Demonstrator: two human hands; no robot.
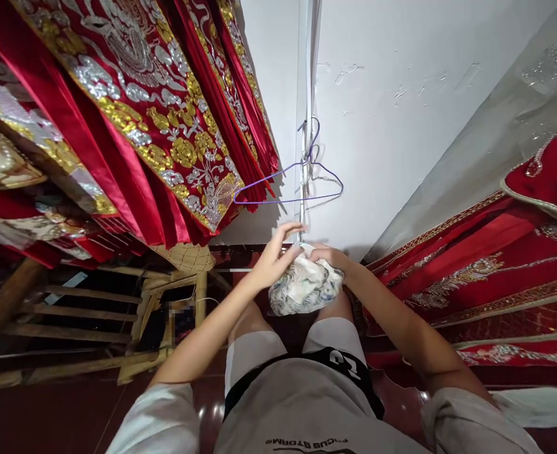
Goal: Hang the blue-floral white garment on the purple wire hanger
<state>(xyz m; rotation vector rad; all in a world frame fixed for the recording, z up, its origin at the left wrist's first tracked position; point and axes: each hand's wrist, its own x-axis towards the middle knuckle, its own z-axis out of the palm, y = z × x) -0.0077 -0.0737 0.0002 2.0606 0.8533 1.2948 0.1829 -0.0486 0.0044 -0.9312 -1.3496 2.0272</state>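
A crumpled bundle of pale printed cloth (304,287) is held in front of my knees. My right hand (331,256) is closed on its top right edge. My left hand (278,252) pinches the top of the bundle, its fingers partly stretched toward the wall. Just above the hands an empty purple wire hanger (288,181) hangs on the white wall (392,94) beside a thin vertical pipe (305,75).
Red garments with gold and silver embroidery (136,113) hang at the left. More embroidered red cloth (486,271) lies at the right. A bamboo frame with a woven seat (164,296) stands at lower left on the dark red floor (46,416).
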